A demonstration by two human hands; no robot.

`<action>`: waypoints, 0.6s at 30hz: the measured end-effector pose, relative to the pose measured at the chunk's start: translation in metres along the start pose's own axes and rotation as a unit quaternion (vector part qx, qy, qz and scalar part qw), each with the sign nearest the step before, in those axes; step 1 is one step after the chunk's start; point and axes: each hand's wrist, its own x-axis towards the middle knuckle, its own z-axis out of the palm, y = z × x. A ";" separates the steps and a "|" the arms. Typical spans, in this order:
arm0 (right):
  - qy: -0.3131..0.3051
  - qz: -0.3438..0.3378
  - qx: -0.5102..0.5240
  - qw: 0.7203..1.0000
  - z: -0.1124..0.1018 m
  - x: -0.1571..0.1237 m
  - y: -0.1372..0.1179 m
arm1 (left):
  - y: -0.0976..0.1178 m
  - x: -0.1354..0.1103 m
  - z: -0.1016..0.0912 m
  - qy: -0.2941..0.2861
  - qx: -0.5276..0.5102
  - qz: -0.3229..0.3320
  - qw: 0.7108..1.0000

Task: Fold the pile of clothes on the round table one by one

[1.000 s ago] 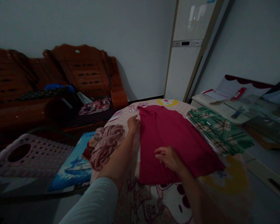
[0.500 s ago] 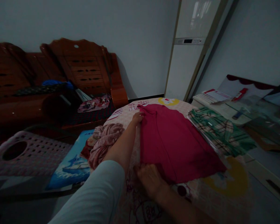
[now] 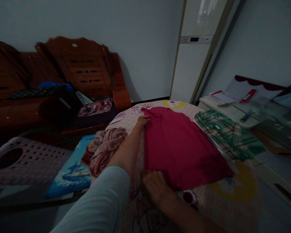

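Observation:
A deep pink garment (image 3: pixel 177 145), perhaps a shirt, lies spread and folded over on a patterned round tablecloth (image 3: pixel 121 121). At its far left corner, by the neck end, my left hand (image 3: pixel 143 121) has its fingers closed on the edge. The near left corner of the hem is where my right hand (image 3: pixel 155 185) sits, curled like a fist and pinching the cloth; its fingertips are partly hidden. A rumpled dusty-pink plush cloth (image 3: pixel 109 145) rests left of my left forearm. To the garment's right lies a green plaid cloth (image 3: pixel 229 132).
A blue cushion with a dolphin print (image 3: pixel 75 171) and a pink woven plastic chair (image 3: pixel 36 158) stand at left. Behind them is a carved wooden sofa (image 3: pixel 84 68). A tall white cabinet air conditioner (image 3: pixel 189 71) stands at the back; papers lie on a side cabinet (image 3: pixel 244 115) at right.
The view has shifted slightly. Both hands stay at the same two corners of the pink garment, which looks practically the same.

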 end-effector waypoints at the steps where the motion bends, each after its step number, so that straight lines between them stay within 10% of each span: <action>1: -0.048 0.027 0.023 0.998 -0.005 0.005 0.001 | -0.001 0.000 0.000 0.005 0.010 0.003 1.000; 7: -0.181 0.140 0.206 0.951 -0.022 0.038 0.007 | -0.007 -0.003 -0.012 0.039 0.095 0.022 0.994; 18: -0.211 0.045 0.365 0.906 -0.017 0.068 -0.033 | -0.001 -0.036 -0.082 0.052 0.245 0.064 0.966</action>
